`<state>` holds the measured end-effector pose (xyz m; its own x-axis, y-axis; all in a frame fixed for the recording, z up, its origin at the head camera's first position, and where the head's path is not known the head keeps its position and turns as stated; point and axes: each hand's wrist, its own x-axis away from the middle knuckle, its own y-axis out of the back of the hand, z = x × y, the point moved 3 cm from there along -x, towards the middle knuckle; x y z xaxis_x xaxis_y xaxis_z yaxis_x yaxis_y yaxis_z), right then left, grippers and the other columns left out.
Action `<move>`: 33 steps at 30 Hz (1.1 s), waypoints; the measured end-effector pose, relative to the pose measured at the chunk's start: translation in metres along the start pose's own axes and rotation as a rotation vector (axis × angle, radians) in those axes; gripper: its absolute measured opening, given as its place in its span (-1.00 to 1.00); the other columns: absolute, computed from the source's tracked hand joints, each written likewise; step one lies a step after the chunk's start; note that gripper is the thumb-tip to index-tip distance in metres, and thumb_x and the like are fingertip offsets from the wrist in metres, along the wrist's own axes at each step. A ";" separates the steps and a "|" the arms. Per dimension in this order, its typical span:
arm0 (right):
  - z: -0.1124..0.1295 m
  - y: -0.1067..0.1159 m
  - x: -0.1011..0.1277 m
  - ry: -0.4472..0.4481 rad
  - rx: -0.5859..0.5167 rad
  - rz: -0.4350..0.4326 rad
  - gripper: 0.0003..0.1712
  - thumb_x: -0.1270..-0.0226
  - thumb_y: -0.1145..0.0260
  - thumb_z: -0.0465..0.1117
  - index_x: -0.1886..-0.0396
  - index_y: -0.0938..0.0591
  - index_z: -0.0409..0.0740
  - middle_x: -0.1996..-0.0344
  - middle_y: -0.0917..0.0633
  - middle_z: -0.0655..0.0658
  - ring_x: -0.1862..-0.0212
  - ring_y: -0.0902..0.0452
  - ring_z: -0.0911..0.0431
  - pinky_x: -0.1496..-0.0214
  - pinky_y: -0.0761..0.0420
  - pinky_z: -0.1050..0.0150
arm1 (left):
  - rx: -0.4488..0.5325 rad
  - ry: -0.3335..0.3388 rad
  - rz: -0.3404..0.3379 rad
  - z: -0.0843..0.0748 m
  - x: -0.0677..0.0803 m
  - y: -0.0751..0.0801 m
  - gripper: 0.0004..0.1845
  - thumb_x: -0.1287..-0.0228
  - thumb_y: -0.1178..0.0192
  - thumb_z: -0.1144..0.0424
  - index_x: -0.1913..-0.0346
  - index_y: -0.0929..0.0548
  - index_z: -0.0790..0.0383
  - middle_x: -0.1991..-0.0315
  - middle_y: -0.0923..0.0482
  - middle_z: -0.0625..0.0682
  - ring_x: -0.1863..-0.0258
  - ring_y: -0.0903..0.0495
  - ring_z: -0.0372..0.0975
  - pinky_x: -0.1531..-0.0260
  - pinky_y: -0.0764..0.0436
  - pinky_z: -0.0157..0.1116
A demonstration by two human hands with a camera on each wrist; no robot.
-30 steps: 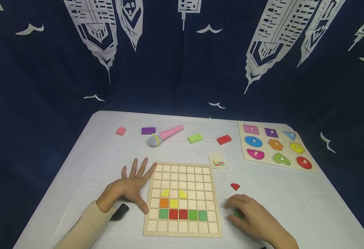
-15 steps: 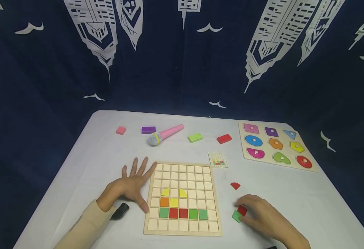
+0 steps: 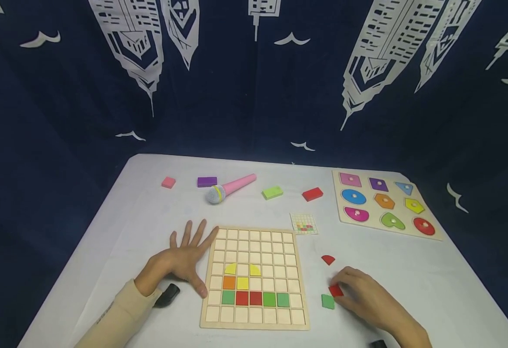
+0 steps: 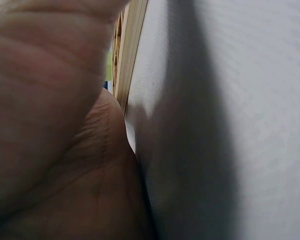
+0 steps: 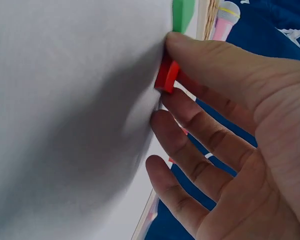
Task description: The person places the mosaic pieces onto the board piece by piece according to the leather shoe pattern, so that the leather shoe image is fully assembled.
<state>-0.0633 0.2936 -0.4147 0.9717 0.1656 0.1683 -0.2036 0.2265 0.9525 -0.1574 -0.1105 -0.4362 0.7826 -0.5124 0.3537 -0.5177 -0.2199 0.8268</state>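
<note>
So the right hand (image 3: 369,302) is pinching a small red square tile (image 3: 335,290) between thumb and forefinger, just lifting its edge off the white table (image 3: 149,212); the wrist view is showing the red square tile (image 5: 166,76) tilted up against the tabletop with the other fingers (image 5: 190,155) spreading out loose below it. A green square tile (image 3: 328,301) is lying flat right beside it, touching or nearly so, and a red quarter-circle piece (image 3: 328,260) is sitting a bit farther back, apart from the hand. All of this is happening just off the right edge of the wooden grid board (image 3: 254,321), which is already carrying a few coloured tiles in its lower rows. The left hand (image 3: 180,263) is resting flat, fingers spread and straight, pressing against the board's left edge and gripping nothing. Further back a pink toy microphone (image 3: 230,188) is lying on the table, and a shape peg puzzle (image 3: 436,236) is sitting off to the far right
</note>
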 end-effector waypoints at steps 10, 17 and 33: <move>0.000 -0.001 0.003 0.031 -0.076 0.045 -0.69 -0.07 -0.58 -0.07 0.18 -0.71 0.27 0.06 -0.64 0.16 0.00 -0.53 0.17 -0.17 -0.63 -0.01 | 0.003 0.001 0.006 -0.002 0.001 0.000 0.73 0.58 -0.66 -0.33 -0.62 0.32 0.04 -0.59 0.61 0.29 -0.50 0.66 0.32 -0.26 0.48 0.51; 0.003 -0.004 0.008 0.039 -0.109 0.101 -0.66 0.09 -0.65 0.05 0.32 -0.68 0.37 -0.06 -0.59 0.10 -0.12 -0.46 0.09 -0.17 -0.62 0.02 | 0.010 0.004 0.012 -0.001 0.001 0.000 0.73 0.58 -0.65 -0.34 -0.62 0.32 0.04 -0.59 0.61 0.29 -0.49 0.67 0.33 -0.26 0.48 0.50; 0.045 0.003 -0.015 0.257 -0.057 -0.048 -0.74 -0.10 -0.52 -0.06 0.18 -0.69 0.17 0.26 -0.62 0.33 0.19 -0.46 0.35 0.05 -0.62 0.29 | 0.016 0.001 0.013 -0.001 0.002 0.001 0.73 0.58 -0.66 -0.33 -0.62 0.33 0.04 -0.59 0.63 0.28 -0.49 0.69 0.31 -0.27 0.49 0.49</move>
<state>-0.0730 0.2488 -0.4034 0.9194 0.3905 0.0465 -0.1719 0.2927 0.9406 -0.1564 -0.1110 -0.4343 0.7761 -0.5147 0.3645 -0.5333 -0.2270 0.8149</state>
